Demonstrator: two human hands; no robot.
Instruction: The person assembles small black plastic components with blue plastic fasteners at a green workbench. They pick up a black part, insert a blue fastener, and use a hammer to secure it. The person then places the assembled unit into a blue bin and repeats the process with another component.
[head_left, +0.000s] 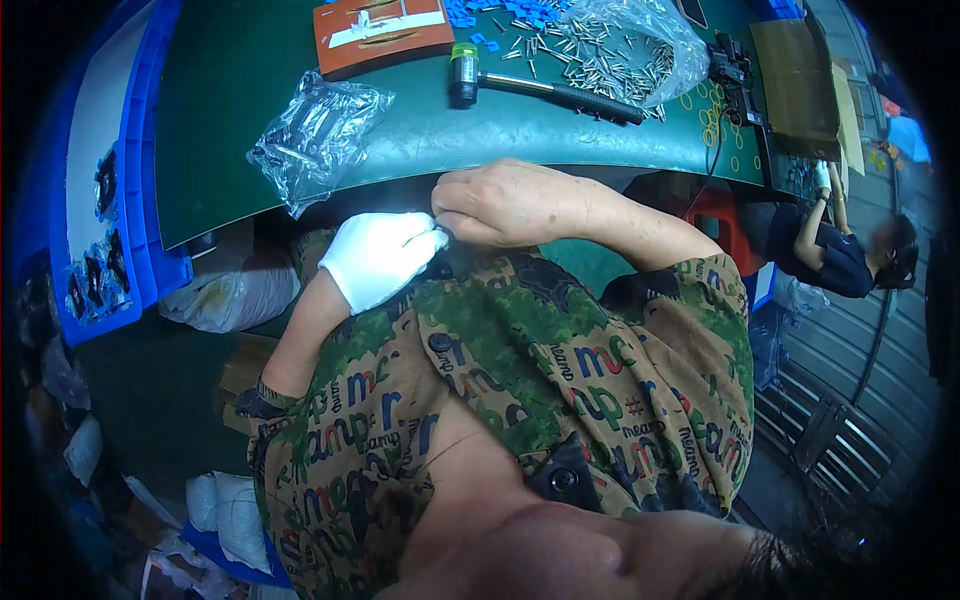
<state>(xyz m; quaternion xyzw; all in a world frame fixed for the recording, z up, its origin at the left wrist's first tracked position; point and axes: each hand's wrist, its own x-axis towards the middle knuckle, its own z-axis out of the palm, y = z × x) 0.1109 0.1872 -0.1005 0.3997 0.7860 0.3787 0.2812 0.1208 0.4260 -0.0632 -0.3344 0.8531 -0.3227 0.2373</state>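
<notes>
Left hand [380, 258] and right hand [505, 203] curl together, contents unclear, at a green table [220, 130] near a co-worker [846, 264]

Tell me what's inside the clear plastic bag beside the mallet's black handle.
Silver metal pins show in the bag, more lying loose on the green bench. Folds and glare hide whatever lies deeper.

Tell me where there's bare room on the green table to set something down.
The green table is bare at left, between the blue tray and the crumpled plastic bag, and in the strip between the mallet and the right hand. Beyond the mallet it is crowded with blue pieces and metal pins; yellow rings lie scattered at right.
</notes>
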